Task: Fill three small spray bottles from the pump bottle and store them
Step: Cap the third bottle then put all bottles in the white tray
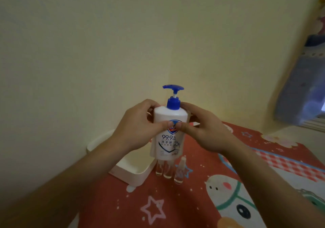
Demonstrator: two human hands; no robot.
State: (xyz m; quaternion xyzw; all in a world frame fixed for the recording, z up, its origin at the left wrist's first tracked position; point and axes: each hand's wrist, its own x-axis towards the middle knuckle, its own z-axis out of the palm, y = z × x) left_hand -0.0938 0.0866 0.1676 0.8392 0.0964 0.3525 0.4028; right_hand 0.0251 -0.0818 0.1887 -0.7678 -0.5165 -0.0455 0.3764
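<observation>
Spray bottles (168, 169) behind held pump bottle (168, 131), white tray (140, 173) beside

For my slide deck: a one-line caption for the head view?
Both hands, left and right, hold a white blue-topped pump bottle above three small clear bottles.

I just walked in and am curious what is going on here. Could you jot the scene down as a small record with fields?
held item: white pump bottle with blue pump, upright, lifted above the table
left hand: grips the bottle's left side
right hand: grips its right side
small spray bottles: three clear ones standing below the pump bottle
storage: white tray beside them, by the wall
surface: red patterned tablecloth
</observation>
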